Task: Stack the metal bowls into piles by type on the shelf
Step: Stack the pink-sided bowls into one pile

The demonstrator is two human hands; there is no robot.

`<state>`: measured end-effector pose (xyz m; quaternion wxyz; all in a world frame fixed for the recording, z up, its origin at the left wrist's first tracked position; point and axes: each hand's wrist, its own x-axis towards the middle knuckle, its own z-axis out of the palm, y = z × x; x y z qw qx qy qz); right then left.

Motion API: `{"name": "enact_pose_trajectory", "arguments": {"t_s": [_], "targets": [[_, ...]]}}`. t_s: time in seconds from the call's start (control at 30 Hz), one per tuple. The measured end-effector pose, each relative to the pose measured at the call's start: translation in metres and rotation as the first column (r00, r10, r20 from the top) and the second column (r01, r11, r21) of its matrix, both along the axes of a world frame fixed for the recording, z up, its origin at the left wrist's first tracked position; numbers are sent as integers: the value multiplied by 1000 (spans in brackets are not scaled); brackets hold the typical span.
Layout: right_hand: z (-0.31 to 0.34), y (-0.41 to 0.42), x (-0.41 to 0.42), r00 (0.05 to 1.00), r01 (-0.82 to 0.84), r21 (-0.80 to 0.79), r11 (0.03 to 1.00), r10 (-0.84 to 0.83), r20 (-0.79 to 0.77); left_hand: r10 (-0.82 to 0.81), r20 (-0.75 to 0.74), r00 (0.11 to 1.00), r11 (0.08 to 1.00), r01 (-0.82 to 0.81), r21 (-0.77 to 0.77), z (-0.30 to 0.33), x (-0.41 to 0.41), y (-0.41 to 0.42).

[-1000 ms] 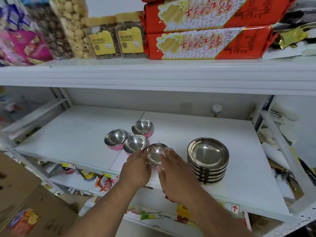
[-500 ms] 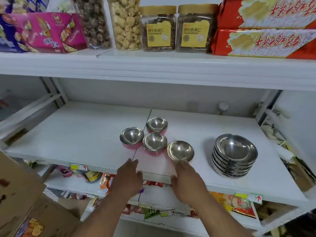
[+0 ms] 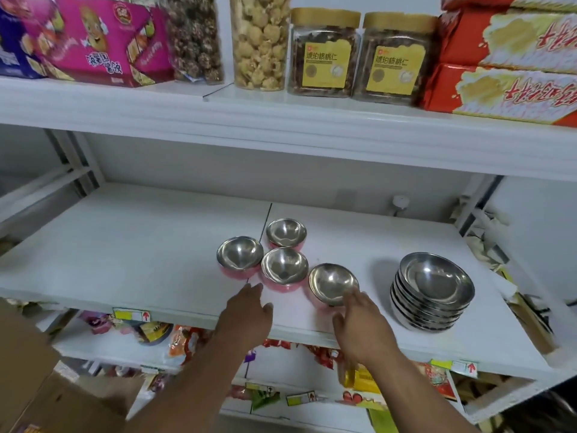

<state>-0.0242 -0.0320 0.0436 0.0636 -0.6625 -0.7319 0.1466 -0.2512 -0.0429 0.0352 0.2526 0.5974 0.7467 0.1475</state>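
While hands hover — bowls unstacked.

The white shelf carries four small pink-sided metal bowls clustered near its middle. A stack of wider metal bowls stands well apart, toward its right end.

**White store shelving, stocked above and below**

A white shelf unit fills the view, its back panel plain grey-white. At 12 o'clock the upper shelf carries a pink box at 10 o'clock, two clear tubs of snacks, two yellow-labelled jars and red packs at 2 o'clock. A small white knob stands at the back panel. Slanted white struts brace the frame at 9 o'clock. At 6 o'clock a lower shelf holds bright packets, with price tags on the edges. Brown cardboard lies at 7 o'clock. Light is even and soft.
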Motion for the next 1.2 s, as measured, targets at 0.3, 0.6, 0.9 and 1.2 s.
{"name": "enact_pose_trajectory", "arguments": {"t_s": [0.3, 0.6, 0.9, 1.2], "targets": [[-25, 45, 24, 994, 94, -12, 996, -94, -51, -38, -241, 970, 999, 37, -7, 0, 10, 34], [-39, 57, 27, 970, 128, -14, 992, -128, -205, 115, -61, 991, 985, -122, -122, -10, 7, 57], [-41, 69, 18, 745, 303, -355, 884, -452, -490, 503, 647, 573, 864, -336, -375, -12, 12, 94], [-27, 72, 9, 507, 385, -447, 808, -589, -629, 514, 759, 399, 855, -309, -416, -15, 4, 98]]}}
